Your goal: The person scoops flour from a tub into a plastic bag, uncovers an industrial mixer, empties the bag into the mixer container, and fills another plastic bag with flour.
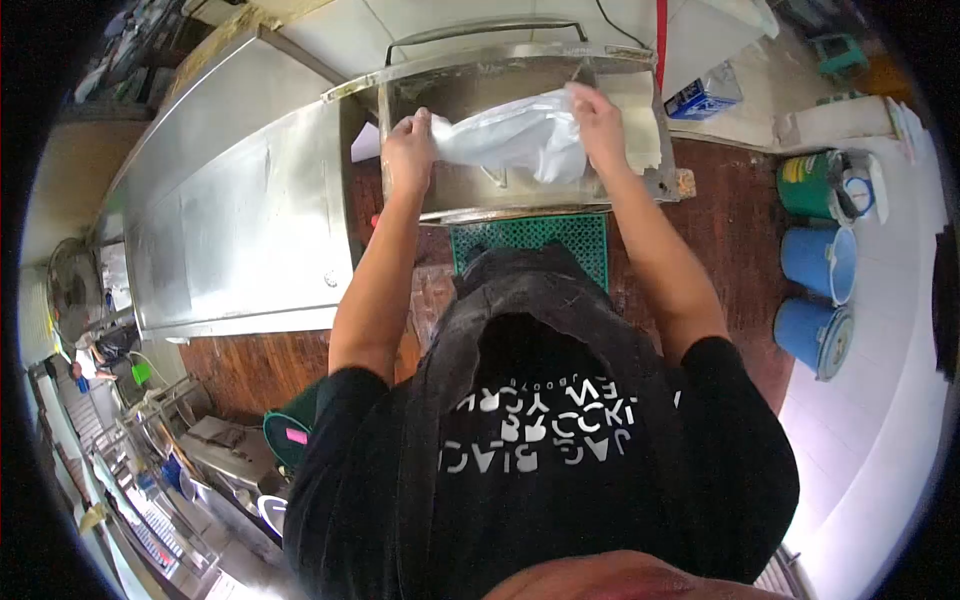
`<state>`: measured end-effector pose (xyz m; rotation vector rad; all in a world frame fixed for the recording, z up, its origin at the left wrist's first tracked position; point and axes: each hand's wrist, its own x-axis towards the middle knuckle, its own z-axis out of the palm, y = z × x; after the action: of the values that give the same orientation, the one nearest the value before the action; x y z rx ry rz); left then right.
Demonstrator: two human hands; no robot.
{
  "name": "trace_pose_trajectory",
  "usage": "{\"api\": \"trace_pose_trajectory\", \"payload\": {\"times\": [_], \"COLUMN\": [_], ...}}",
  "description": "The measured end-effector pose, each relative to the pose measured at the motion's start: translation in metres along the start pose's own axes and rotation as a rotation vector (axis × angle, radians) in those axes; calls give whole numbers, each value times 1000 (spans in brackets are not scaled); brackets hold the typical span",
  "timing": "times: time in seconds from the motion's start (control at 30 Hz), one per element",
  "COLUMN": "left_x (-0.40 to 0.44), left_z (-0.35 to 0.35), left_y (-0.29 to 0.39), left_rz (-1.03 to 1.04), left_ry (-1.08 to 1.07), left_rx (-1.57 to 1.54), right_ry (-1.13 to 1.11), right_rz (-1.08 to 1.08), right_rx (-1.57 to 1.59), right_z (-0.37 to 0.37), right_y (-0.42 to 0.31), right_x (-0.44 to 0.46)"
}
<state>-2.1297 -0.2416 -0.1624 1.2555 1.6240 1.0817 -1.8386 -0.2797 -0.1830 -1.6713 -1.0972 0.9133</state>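
Note:
A translucent white plastic bag (pixel 515 135) is stretched between my two hands, above an open metal drawer or tray (pixel 455 190). My left hand (pixel 409 150) grips the bag's left end, fingers closed on it. At the other end, my right hand (pixel 600 130) pinches the bag's upper right corner, and the loose plastic hangs down beside it. Below the bag, part of the metal surface is hidden.
A long stainless steel counter (pixel 240 230) runs along the left. A green mat (pixel 590 240) lies on the brown floor in front of me. To the right stand a green bucket (pixel 812 185) and blue buckets (pixel 805 262). A blue and white box (pixel 705 95) sits at the upper right.

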Motion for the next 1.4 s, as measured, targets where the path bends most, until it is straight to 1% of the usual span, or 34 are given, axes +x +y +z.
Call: {"api": "trace_pose_trajectory", "payload": {"times": [0.03,0.07,0.1,0.13,0.17,0.2,0.23,0.27,0.33,0.43,0.47,0.5,0.57,0.6,0.67,0.7,0.73,0.77,0.8,0.9,0.93,1.0,1.03,1.1,1.13,1.23,1.33,1.4], "left_x": [1,3,-5,-17,-7,-15,-2,4,-8,3,16,17,11,8,6,7,19,22,21,31,38,46,45,47,48,46,42,32], "left_z": [1,5,9,5,10,14,22,23,19,13,15,21,24,31,43,49,56,55,52,39,34,19,18,15,9,1,8,-1], "left_y": [-7,9,16,41,13,-2,2,17,25,4,-37,-63,-72,-76,-82,-87,-120,-119,-120,-131,-133,-131,-123,-99,-84,-82,-63,-67], "left_rz": [-7,49,84,94,7,-113,-185,-177,-223,34,51,109,222,267,237,222,316,303,289,315,334,358,382,438,527,277,434,334], "left_ry": [70,37,0,-16,-97,-135,-171,-284,-512,-289,-236,-229,-207,-293,-246,-225,-213,-186,-161,-111,-100,-111,-59,48,44,-59,-3,-9], "left_rx": [99,43,-10,82,-61,-108,-169,-288,-515,-400,-228,-18,401,458,633,719,796,762,730,702,694,660,647,616,577,502,487,433], "right_ry": [-55,55,2,-80,-175,-182,-172,-160,-184,-218,-202,-217,-251,-271,-311,-258,-202,-145,-126,-38,20,87,117,191,233,179,209,151], "right_rz": [171,-182,-299,-383,-438,-455,-509,-564,-604,-555,-672,-722,-826,-798,-732,-773,-819,-864,-755,-648,-713,-623,-578,-567,-564,-375,-456,-376], "right_rx": [26,-255,-182,-115,-42,-76,-141,-206,-400,-325,-294,-327,-391,-361,-304,-364,-425,-485,-464,-434,-447,-435,-431,-444,-448,-655,-513,-535], "right_z": [5,8,7,6,15,35,50,65,83,84,82,78,70,66,57,52,44,36,28,1,-3,-13,-17,-24,-27,-31,-31,-27], "right_y": [17,-1,-19,-61,-78,-82,-88,-94,-79,-85,-88,-92,-105,-112,-125,-122,-119,-116,-112,-95,-75,-62,-56,-32,-26,-5,1,4], "right_x": [21,19,26,13,-15,-35,-28,-20,-16,4,8,8,7,7,4,4,6,9,7,5,14,8,6,8,10,6,3,-12]}}
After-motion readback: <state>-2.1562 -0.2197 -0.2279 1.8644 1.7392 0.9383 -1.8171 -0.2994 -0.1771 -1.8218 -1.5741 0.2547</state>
